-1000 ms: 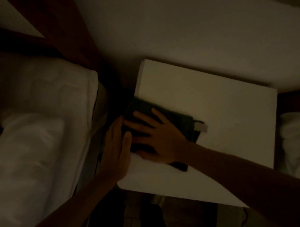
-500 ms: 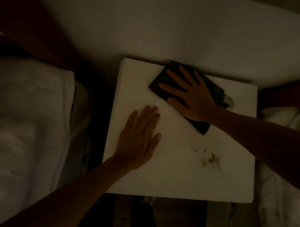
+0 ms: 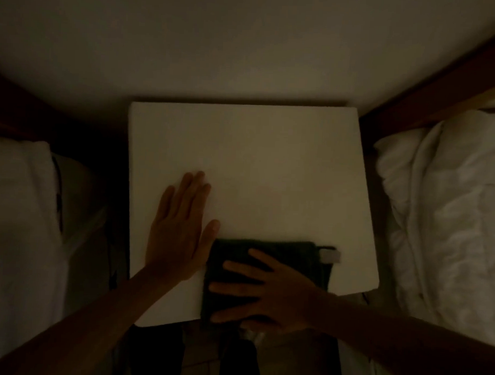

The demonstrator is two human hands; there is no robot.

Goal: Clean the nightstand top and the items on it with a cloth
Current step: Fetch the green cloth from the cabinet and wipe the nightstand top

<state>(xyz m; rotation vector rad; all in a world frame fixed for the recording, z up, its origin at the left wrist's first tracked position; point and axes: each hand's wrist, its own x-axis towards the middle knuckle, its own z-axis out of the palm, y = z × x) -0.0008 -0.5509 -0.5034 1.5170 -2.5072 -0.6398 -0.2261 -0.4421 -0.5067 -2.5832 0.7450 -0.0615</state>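
— Nightstand top [image 3: 269,165] first, since it is the largest thing we see: a pale square slab, its far edge against the wall [image 3: 245,47], and a bed on either side of it.

— We agree. White bedding [image 3: 442,211] lies rumpled beside its right edge, and more white bedding [image 3: 18,207] lies to the left, across a dark gap. Next in size, the arms?

— Yes, both forearms reach in from the near side. Our left hand [image 3: 180,230] lies flat on the top near its left edge, fingers straight and close together, the thumb angled out toward the cloth, gripping nothing.

— And the cloth [image 3: 294,256]?

— Dark and folded, it lies flat on the top at the near edge, right of middle, just beside the left thumb. Whether the two touch, we cannot tell in this dim light.

— Our right hand [image 3: 268,294] presses down on it, fingers spread and pointing left, not curled around it.

— Smallest of all, a pale tag [image 3: 330,255] sticks out at the cloth's far right corner.
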